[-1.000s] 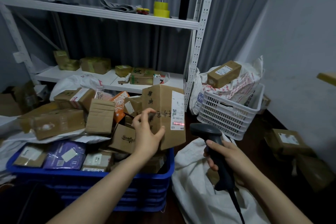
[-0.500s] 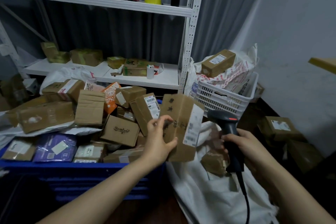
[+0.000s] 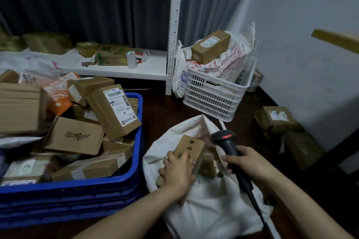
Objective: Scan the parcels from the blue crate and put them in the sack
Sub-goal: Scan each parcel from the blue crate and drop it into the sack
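Holding a brown box (image 3: 191, 146) at the mouth of the white sack (image 3: 213, 211), the left hand (image 3: 175, 173) has its grip clenched on it, fingers curled over the upper face. The box is tilted, far end higher, with dark handwritten characters on top. Its near end is hidden behind the hand, so I cannot tell how deep it sits in the sack. Just beyond it, inside the opening, lie other brown parcels (image 3: 208, 163).

The right hand (image 3: 250, 163) has its grip wrapped round the handle of a black scanner (image 3: 226, 142). The scanner's head is just right of the box, and its red window glows. A dark cord (image 3: 254, 205) runs from the handle down across the sack towards the bottom edge.

The sack lies crumpled on the dark floor (image 3: 165, 114), just right of the blue crate (image 3: 68, 196). That crate is heaped with parcels: mostly brown boxes, an orange one (image 3: 58, 93), and a labelled box (image 3: 114, 110) leaning over the right rim.

Behind the sack stands a white basket (image 3: 213, 99) stuffed with printed bags, a long box (image 3: 210, 45) on top. A white shelf (image 3: 116, 68) to its left carries more boxes. Two further boxes (image 3: 277, 118) sit on the floor by the right wall.
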